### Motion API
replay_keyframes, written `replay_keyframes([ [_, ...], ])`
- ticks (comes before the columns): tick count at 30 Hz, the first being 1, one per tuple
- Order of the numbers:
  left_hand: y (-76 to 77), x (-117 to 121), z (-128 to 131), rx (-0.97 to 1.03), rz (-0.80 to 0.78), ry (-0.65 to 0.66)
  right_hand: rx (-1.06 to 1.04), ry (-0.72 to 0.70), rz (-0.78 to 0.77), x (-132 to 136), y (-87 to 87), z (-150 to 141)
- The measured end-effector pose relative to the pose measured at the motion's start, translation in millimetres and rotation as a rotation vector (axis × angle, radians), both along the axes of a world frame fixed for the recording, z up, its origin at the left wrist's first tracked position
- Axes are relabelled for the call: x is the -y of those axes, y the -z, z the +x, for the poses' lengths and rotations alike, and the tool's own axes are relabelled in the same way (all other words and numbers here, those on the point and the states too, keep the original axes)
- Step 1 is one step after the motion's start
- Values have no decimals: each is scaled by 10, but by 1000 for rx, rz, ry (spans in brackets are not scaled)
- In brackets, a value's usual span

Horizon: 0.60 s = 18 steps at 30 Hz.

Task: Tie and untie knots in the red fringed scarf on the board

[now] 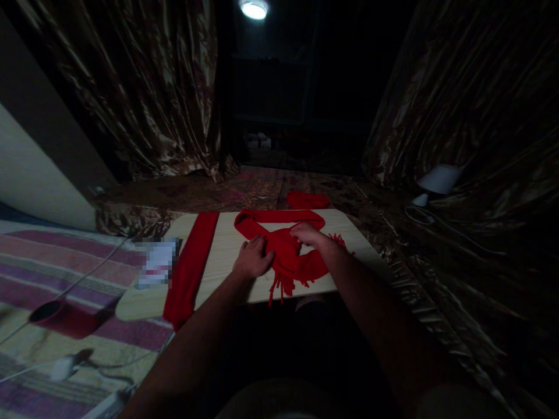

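Observation:
A red scarf (pixel 283 244) with fringed ends lies looped and crossed over itself on a light wooden board (pixel 231 285). My left hand (pixel 253 258) rests on the left edge of the crossing, fingers laid flat and thumb apart. On the other side, my right hand (pixel 307 235) has its fingers closed on the scarf cloth near the middle of the loop. Fringe hangs towards the board's near edge and also shows beside my right forearm. A flat red strip of cloth (pixel 192 267) runs across the board further left.
Folded red cloth (pixel 308 199) sits beyond the far edge. A blurred white packet (pixel 157 265) lies at the board's left. On the striped cover are a red cup-like container (pixel 65 319) and a white plug with cables (pixel 65 366). A small white lamp (pixel 439 179) stands far right, near curtains.

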<state>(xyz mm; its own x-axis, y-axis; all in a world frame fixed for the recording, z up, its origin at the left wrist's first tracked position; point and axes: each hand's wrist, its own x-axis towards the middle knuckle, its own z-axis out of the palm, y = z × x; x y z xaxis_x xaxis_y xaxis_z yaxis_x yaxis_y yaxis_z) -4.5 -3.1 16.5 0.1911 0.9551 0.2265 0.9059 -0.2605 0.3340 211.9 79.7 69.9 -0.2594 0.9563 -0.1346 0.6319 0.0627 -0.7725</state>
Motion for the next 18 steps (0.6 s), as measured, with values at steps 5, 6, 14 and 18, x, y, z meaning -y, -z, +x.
replay_keyframes([
  [5, -5, 6, 4, 1, 23, 7, 47, 1, -5, -8, -52, -124],
  [6, -8, 7, 4, 1, 23, 7, 73, 7, 1, -1, -66, -135],
  [14, -36, 20, -2, 19, -7, 17, 251, -203, 188, 397, -97, 153],
  [18, -4, -1, -23, 10, 5, 30, 306, -298, 137, 656, -56, 358],
])
